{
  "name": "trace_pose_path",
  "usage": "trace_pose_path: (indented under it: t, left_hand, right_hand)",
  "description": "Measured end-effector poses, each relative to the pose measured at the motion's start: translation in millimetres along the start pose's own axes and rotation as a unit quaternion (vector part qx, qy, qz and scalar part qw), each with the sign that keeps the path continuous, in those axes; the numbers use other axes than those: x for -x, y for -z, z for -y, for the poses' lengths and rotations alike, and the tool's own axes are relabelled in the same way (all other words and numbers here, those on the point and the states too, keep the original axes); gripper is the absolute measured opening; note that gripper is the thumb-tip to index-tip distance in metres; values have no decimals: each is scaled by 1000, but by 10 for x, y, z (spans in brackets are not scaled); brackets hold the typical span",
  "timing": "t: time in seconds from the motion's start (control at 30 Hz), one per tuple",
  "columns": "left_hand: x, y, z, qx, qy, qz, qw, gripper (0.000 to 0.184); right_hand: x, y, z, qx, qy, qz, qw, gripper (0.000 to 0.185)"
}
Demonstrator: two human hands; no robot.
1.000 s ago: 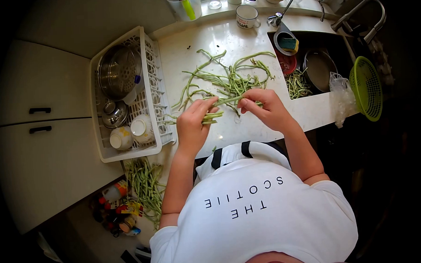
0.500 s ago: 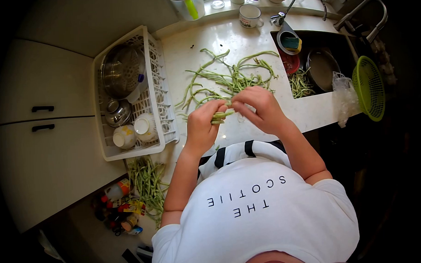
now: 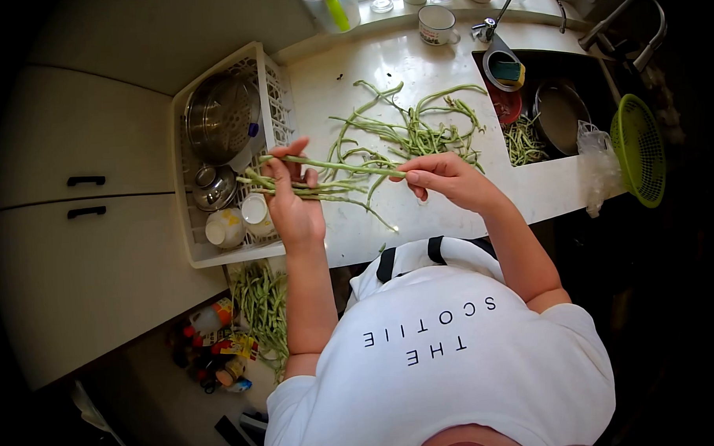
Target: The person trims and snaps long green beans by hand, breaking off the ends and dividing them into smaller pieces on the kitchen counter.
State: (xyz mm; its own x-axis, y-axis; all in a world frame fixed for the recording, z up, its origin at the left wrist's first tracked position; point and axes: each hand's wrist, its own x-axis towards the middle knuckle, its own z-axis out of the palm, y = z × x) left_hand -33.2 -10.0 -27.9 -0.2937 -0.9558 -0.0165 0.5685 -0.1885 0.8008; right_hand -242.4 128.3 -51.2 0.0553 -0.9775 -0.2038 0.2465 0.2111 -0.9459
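Observation:
Several long green beans (image 3: 336,194) lie across my left hand (image 3: 295,205), held between thumb and palm beside the dish rack, with some fingers raised. My right hand (image 3: 448,179) pinches the right end of one long bean (image 3: 347,167) that stretches over to the left hand. Behind both hands, a loose tangle of long beans (image 3: 421,130) is spread on the white counter (image 3: 357,239).
A white dish rack (image 3: 272,139) with pots and bowls stands at left. More beans (image 3: 262,309) lie at lower left near bottles. At right are the sink with a pan (image 3: 559,120) and cut beans (image 3: 522,141), a plastic bag (image 3: 599,163) and a green colander (image 3: 639,150).
My left hand has moved left and turned, its fingers loosening and the held beans now showing at full length. My right hand has drawn apart from it, with one bean stretched between them.

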Motion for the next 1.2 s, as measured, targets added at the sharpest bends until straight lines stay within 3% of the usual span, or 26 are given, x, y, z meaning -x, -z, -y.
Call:
trace_pose_path:
  t: [0.07,0.13,0.3,0.5,0.6,1.13,1.2]
  left_hand:
    - [-46,131,-65,21,14,-18,1000,20]
    - [-85,192,-104,137,16,-9,990,20]
    - [-176,381,-192,244,36,57,967,19]
    - [-179,407,-233,278,40,42,959,16]
    - [-191,427,-241,284,45,31,957,17]
    - [-185,484,-239,291,54,35,954,15]
    - [-178,479,-236,269,51,-7,962,15]
  right_hand:
    - [40,71,-6,0,1,-3,1000,26]
    - [71,150,-80,-3,-3,-7,1000,27]
    - [164,219,-193,11,-3,-20,1000,27]
    - [213,253,-307,4,-13,-13,1000,26]
    - [205,260,-361,85,-51,-65,993,24]
    - [289,267,-358,-14,-24,-34,999,22]
    - [308,252,-368,-28,-19,-23,999,22]
